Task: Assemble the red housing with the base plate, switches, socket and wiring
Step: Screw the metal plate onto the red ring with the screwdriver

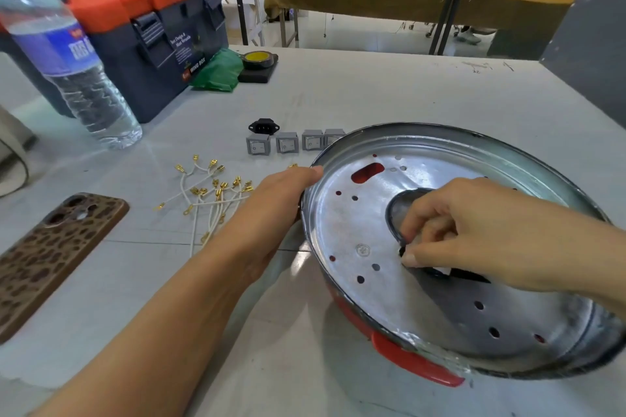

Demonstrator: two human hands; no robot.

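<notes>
At the far left lie a phone (pixel 50 257) in a spotted case and a water bottle (pixel 67 68) in front of the toolbox (pixel 152 37), none of them part of this step and best left where they are. Next comes the bundle of white wires (pixel 213 196) with brass terminals, loose on the table (pixel 338 91), and beyond it the black socket (pixel 264 127) and a row of grey switches (pixel 288 144) — all apart from the housing, so the wiring and fitting seem not yet begun. The left hand (pixel 281 200) lies with fingers fairly straight against the rim of the red housing (pixel 416 366), steadying it rather than gripping it. Inside the housing sits the silver base plate (pixel 355 223), perforated, with a large central opening. The right hand (pixel 474 230) has its fingers curled over the edge of that opening, pinching the plate's edge where a small dark piece shows, though what that piece is cannot be told. The step looks like seating or aligning the plate; to do it well, keep the left hand braced so the housing does not slide, turn the plate until its holes and red slot line up with the housing beneath, and press evenly — a tilted plate would likely bind on the rim.
</notes>
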